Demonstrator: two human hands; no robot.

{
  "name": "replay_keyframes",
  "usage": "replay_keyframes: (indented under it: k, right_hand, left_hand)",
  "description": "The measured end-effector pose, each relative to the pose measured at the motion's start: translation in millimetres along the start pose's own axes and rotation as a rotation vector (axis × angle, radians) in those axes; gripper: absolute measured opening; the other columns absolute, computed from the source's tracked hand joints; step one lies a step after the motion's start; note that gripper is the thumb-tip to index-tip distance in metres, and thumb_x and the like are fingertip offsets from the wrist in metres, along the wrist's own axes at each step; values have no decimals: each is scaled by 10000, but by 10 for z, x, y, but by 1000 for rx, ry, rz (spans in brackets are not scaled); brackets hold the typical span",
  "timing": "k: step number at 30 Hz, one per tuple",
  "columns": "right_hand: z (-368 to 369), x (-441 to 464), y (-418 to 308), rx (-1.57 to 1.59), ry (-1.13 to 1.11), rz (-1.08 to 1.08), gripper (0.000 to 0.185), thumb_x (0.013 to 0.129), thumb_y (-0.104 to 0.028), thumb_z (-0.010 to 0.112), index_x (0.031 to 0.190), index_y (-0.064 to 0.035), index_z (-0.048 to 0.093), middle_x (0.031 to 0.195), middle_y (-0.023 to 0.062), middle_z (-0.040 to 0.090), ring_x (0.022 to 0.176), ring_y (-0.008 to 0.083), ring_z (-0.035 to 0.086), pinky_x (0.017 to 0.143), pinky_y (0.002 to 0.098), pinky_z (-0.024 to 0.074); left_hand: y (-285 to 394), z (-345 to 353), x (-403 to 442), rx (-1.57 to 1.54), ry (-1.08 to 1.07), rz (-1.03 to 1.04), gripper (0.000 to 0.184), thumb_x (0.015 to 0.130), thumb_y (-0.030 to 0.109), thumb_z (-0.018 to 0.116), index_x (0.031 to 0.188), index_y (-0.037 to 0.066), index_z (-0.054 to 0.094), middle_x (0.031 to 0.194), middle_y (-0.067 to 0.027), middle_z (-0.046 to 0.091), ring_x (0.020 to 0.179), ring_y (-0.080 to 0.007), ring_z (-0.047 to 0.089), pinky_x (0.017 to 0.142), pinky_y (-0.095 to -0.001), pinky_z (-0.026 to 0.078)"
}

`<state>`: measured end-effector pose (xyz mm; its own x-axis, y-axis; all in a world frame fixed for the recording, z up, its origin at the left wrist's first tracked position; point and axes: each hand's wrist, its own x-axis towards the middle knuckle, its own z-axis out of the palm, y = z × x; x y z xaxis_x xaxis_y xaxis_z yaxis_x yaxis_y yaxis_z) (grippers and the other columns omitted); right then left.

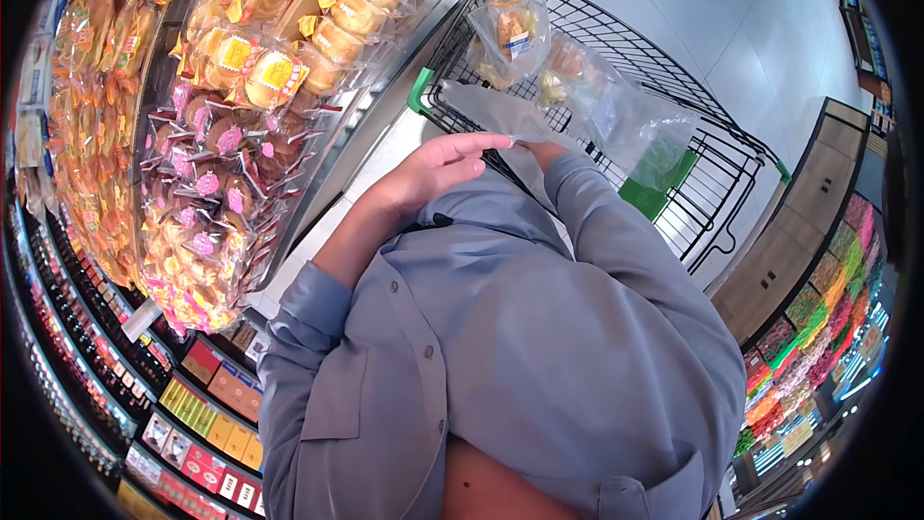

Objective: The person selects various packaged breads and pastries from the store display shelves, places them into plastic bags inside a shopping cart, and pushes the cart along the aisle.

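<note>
My left hand (445,166) is stretched out in front of my body, its fingers pointing right and its thumb apart. Its fingertips are at the edge of a clear plastic bag (491,110). Close beside them, my right hand (545,151) is closed on the bag, its fingers partly hidden. The thin bag spreads over the near side of a black wire shopping cart (635,47) with green corners. Inside the cart lie a clear pack with a white and blue label (513,31) and other bagged food (566,72).
On the left, a display holds many wrapped breads (337,39) and small wrapped pastries (226,149). Shelves of boxes (207,424) are at the lower left. A wooden counter (789,221) with colourful packaged goods (828,318) stands at the right.
</note>
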<state>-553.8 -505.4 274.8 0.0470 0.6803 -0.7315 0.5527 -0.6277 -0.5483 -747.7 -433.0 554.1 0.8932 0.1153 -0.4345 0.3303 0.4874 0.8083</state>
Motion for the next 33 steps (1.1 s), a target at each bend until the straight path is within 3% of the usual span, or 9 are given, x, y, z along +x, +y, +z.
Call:
replay_keyframes:
  k: [1,12,14,16,20,24,27,30,33]
  right_hand:
    - [2,-28,31,13,-27,15,451,854,-388,663,1174,-71,655,1104,222,678,1043,382,646,888,447,504]
    - [-181,-383,-47,135,-163,103,466,854,-401,668,1188,-77,654,1096,216,684,1043,378,650,883,443,508]
    - [-224,-527,-142,-233,111,62,482,823,-338,682,1246,-113,632,819,160,699,784,235,687,702,363,532]
    - [-417,-844,-346,-122,101,40,534,812,-376,691,1279,-129,617,916,170,703,854,269,691,755,380,531]
    - [-781,-1345,-626,178,-57,-29,673,788,-407,686,1390,-148,531,1033,173,705,961,289,680,849,375,514]
    - [-939,-1546,-574,79,-33,-171,736,787,-408,667,1441,-133,468,1052,171,701,991,290,671,871,376,503]
    - [-982,-1609,-560,100,35,-279,682,792,-417,658,1389,-118,518,1056,163,702,972,291,672,858,382,505]
    - [-957,-1557,-605,16,-41,-92,532,810,-309,648,1283,-71,590,1032,147,706,941,286,670,850,390,508]
    - [-821,-1464,-551,-184,108,-25,476,811,-272,639,1239,-66,614,1034,181,697,976,343,661,863,417,507]
  left_hand:
    - [11,4,-7,0,21,-27,437,952,78,539,1387,39,526,1419,-75,532,1353,-176,436,1148,-353,294]
    - [-338,-149,138,759,266,86,554,937,207,588,1417,-25,438,1449,-214,451,1391,-318,387,1148,-371,307]
    - [-424,-225,185,871,322,94,570,928,219,595,1405,-50,436,1446,-232,445,1386,-337,388,1144,-378,315]
    - [-475,-288,225,952,443,9,583,910,219,596,1377,-92,440,1435,-260,439,1355,-370,410,1134,-390,332]
    - [-615,-400,263,1041,596,-59,560,887,204,595,1338,-107,478,1392,-270,483,1309,-373,467,1119,-377,352]
    - [-592,-449,327,1039,619,2,569,887,203,574,1322,-148,471,1404,-285,466,1298,-383,477,1117,-381,360]
    - [-553,-447,380,1049,635,108,560,880,191,583,1312,-150,480,1382,-291,486,1292,-384,482,1112,-384,365]
    - [-482,-348,411,943,648,171,550,875,182,591,1298,-154,489,1363,-295,500,1282,-389,489,1104,-388,375]
    - [-483,-325,384,1005,660,237,543,879,179,625,1313,-121,497,1360,-252,513,982,-318,659,902,-378,520]
